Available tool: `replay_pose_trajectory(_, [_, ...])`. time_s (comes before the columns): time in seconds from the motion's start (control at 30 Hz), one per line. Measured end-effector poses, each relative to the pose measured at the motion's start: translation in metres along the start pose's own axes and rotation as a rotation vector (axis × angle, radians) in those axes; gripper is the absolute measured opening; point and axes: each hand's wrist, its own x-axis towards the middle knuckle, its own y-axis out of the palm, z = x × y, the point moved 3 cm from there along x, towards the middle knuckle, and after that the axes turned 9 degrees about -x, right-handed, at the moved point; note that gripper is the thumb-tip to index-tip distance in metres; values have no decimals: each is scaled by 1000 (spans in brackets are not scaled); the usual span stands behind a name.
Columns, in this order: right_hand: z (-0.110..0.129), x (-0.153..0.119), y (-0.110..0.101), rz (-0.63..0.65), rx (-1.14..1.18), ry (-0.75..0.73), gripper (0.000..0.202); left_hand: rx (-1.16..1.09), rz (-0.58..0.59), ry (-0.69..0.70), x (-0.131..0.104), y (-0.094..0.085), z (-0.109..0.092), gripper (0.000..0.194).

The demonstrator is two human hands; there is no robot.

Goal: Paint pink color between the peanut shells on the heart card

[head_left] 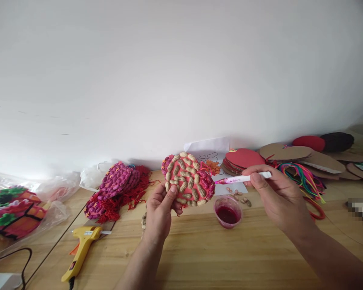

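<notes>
My left hand [161, 207] grips the lower left edge of a red disc covered with peanuts [183, 179], held up above the table. Most of its peanuts are plain tan; those along the right edge are coloured magenta. In my right hand [278, 197] is a white paint marker [245, 177], its pink tip at the disc's magenta right edge. A clear plastic cup of dark red liquid [228, 212] stands on the table below the marker. Loose peanuts [240, 197] lie behind the cup. A printed sheet [210, 151] is partly hidden behind the disc.
At left, a yellow glue gun [83, 249] lies before stacked magenta peanut discs [117, 181] with red yarn. Far left are plastic-wrapped coloured crafts [15, 213]. On the right are red discs [245, 158], cardboard pieces [286, 152], coloured cords [304, 181] and yarn balls [339, 141].
</notes>
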Motion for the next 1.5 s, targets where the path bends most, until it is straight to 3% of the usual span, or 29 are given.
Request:
replay_pose_trajectory(0.2, [14,-6,2,24,-168,-118,14,71,-50,63,-3,3,-4,33])
replay_pose_trajectory(0.37, [16,-9,0,-10,-256,-115,11,87,-74,90,-4,5,-6,37])
replay_pose_trajectory(0.6, [17,-9,4,54,-209,-173,11,101,-71,97,-4,3,-5,35])
replay_pose_trajectory(0.77, [15,-8,2,-7,-214,-122,11,102,-78,100,-5,3,-5,36])
replay_pose_trajectory(0.93, [16,-9,3,43,-218,-149,11,116,-70,109,-5,3,-6,34])
replay_pose_trajectory(1.1, [14,-8,1,-9,-254,-137,10,114,-80,107,-5,4,-6,36])
replay_pose_trajectory(1.3, [18,-7,5,43,-259,-300,12,114,-72,99,-5,5,-7,36])
replay_pose_trajectory(1.5, [18,-7,2,16,-296,-363,14,118,-75,96,-4,4,-6,37])
